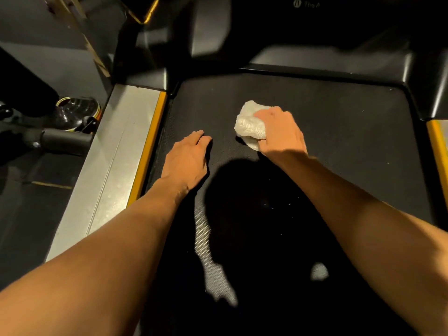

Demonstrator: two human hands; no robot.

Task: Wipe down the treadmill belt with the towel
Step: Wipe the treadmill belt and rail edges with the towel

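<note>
- right hand (281, 132): arm stretched forward, palm down, grip clamped on the towel (249, 122).
- towel: white, bunched, pressed onto the treadmill belt (339, 141), centre, near the front end.
- left hand (186, 158): arm extended, palm flat on the belt, fingers straight and together, grip apart, holding nothing.
- left hand lies near the yellow strip (150, 151) and the silver side rail (114, 170), apart from the towel.

White towel (249, 122) bunched on black treadmill belt (339, 132) (textured).
</note>
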